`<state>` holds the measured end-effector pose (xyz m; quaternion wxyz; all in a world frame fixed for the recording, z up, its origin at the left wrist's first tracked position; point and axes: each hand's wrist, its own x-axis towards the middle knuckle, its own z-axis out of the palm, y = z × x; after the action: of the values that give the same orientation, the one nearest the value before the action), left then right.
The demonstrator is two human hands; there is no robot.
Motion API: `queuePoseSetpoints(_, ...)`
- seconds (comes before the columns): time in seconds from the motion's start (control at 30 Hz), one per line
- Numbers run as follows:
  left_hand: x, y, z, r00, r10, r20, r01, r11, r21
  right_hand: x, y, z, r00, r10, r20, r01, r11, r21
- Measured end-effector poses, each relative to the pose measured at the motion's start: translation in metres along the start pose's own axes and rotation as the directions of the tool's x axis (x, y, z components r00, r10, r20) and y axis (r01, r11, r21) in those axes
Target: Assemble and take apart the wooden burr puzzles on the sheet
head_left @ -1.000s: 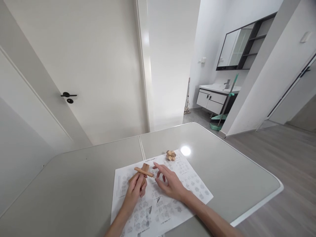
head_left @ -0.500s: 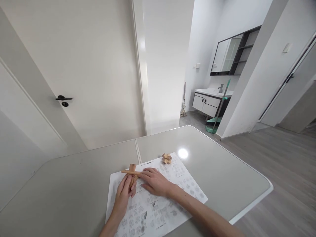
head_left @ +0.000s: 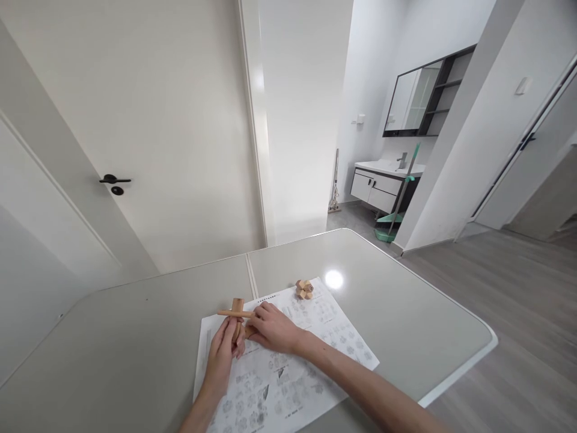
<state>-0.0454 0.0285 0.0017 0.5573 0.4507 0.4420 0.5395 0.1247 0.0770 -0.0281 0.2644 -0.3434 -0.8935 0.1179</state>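
Note:
My left hand [head_left: 223,346] is closed around wooden puzzle pieces [head_left: 237,305], with an upright block standing out above the fingers. Across that block lies a thin wooden stick [head_left: 228,313], pointing left. My right hand [head_left: 274,328] grips the stick's right end between thumb and fingers, close beside the left hand. The fingers hide how the pieces join. Both hands are over a white printed sheet [head_left: 331,325] covered in small grey diagrams. An assembled wooden burr puzzle [head_left: 304,290] sits on the sheet's upper right part.
The sheet lies on a glossy grey table [head_left: 383,300] with a pale rounded edge and a seam. A white door [head_left: 180,120] stands behind it. Farther right are a washbasin cabinet [head_left: 378,186], a mop [head_left: 335,180] and a green dustpan [head_left: 385,234].
The held wooden pieces have shifted slightly left. My right hand has moved left too, with its fingers and thumb now nearer the left hand.

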Motion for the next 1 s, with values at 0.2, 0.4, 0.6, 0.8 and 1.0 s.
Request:
queuePoseSetpoints(0.2, -0.001, 0.0, 0.0, 1.0, 0.001, 0.019, -0.001, 1.0, -0.012, -0.007, -0.002, -0.002, 0.994, 0.099, -0.049, -0.093, 0.988, 0.123)
queuePoseSetpoints(0.4, -0.002, 0.004, 0.0, 1.0, 0.002, -0.001, -0.002, 0.999, -0.044, -0.02, -0.006, -0.016, 0.955, 0.257, -0.148, -0.181, 0.9, 0.396)
queuePoseSetpoints(0.6, -0.004, 0.003, 0.004, 1.0, -0.022, -0.005, 0.022, 0.999, -0.038, -0.033, 0.001, -0.035, 0.871, 0.467, -0.151, -0.225, 0.653, 0.724)
queuePoseSetpoints(0.8, -0.009, -0.01, 0.006, 0.994, -0.088, 0.057, 0.09, 0.995, -0.033, -0.036, -0.001, -0.032, 0.816, 0.578, 0.026, -0.125, 0.132, 0.983)
queuePoseSetpoints(1.0, -0.008, -0.011, 0.005, 0.986, -0.139, 0.096, 0.149, 0.983, -0.106, -0.035, 0.0, -0.016, 0.803, 0.588, 0.096, -0.055, -0.087, 0.995)
